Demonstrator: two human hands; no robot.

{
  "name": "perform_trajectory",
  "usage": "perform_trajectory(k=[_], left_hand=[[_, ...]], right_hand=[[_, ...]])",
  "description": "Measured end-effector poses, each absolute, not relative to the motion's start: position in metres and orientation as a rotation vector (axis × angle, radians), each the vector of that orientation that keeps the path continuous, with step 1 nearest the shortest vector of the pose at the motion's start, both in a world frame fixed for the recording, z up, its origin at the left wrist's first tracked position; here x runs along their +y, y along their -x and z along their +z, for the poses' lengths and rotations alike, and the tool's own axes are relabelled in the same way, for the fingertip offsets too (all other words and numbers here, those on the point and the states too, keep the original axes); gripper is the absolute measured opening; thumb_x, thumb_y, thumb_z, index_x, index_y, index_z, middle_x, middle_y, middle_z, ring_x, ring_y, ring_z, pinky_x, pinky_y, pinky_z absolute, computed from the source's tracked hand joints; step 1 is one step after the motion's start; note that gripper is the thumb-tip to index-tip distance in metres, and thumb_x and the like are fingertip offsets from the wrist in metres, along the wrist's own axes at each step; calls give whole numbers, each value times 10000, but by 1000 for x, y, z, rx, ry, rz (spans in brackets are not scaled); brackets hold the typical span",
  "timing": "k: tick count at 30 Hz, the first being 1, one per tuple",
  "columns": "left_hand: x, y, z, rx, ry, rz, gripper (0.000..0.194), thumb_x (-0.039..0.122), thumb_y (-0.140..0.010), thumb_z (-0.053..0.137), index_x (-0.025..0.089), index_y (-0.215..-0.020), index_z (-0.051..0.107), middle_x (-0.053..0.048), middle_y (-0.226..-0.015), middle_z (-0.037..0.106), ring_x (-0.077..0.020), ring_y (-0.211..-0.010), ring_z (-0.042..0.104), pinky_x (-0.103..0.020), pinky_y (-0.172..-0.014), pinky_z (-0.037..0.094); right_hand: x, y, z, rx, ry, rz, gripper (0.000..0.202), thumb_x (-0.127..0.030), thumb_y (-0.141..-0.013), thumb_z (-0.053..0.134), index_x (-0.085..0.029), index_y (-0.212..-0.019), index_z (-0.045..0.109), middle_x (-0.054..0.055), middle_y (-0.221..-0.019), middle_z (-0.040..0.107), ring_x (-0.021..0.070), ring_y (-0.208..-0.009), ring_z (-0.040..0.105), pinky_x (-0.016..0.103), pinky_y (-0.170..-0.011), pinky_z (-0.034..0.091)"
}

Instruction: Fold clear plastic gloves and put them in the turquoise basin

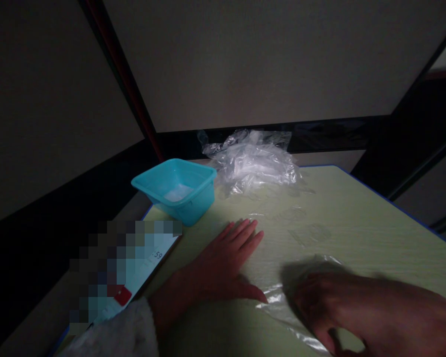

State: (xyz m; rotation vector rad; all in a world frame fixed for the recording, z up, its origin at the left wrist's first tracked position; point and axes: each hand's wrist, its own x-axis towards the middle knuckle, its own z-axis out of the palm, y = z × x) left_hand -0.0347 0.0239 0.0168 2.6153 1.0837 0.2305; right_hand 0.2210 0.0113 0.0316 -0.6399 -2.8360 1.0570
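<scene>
My left hand [225, 263] lies flat on the table with its fingers spread. Its thumb tip touches the edge of a clear plastic bag [278, 300], which is spread thin on the tabletop. Over the same bag, my right hand [334, 302] is bent downward with curled fingers closed on the film. Its fingertips are partly in shadow and blurred. The bag's right part is hidden beneath that hand. Flat pieces of clear film [310, 233] lie just beyond the hands.
A turquoise plastic basin [200, 201] with something whitish inside stands at the table's back left. Beside it sits a crumpled pile of clear plastic bags [256, 163]. A partly pixelated phone or tablet [144, 267] lies at the left edge. The pale wooden table [375, 218] has blue edging.
</scene>
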Motion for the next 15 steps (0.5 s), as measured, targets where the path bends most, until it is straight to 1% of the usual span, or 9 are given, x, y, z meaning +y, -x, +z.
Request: perform_trajectory(k=[3, 5, 10, 15], left_hand=[[27, 38, 20, 1051, -2633, 237, 916, 728, -762, 391, 75, -1394, 280, -205, -1487, 128, -296, -1387, 63, -492, -1101, 100], [29, 40, 21, 1038, -2628, 203, 913, 719, -745, 437, 80, -1384, 305, -211, -1484, 135, -307, -1385, 71, -500, -1097, 116], [31, 40, 19, 1021, -2591, 53, 959, 672, -686, 579, 94, -1394, 287, -210, -1484, 139, -315, -1382, 91, -504, -1091, 131], [32, 40, 16, 991, -2598, 94, 1006, 675, -643, 618, 90, -1393, 290, -208, -1486, 136, -328, -1380, 90, -514, -1093, 110]], right_hand=[[11, -219, 35, -2856, 589, 1069, 261, -57, -547, 623, -210, -756, 658, 14, -800, 661, 164, -705, 596, 262, -582, 469], [11, -217, 38, -2871, 603, 1053, 255, -43, -526, 620, -200, -723, 653, 18, -773, 659, 166, -687, 592, 263, -570, 464], [9, -213, 38, -2847, 595, 1003, 268, -18, -535, 541, -211, -690, 642, 10, -731, 636, 152, -647, 554, 261, -553, 439], [11, -212, 35, -2858, 538, 1079, 247, -21, -541, 546, -208, -673, 639, 3, -739, 635, 157, -688, 561, 259, -579, 441]])
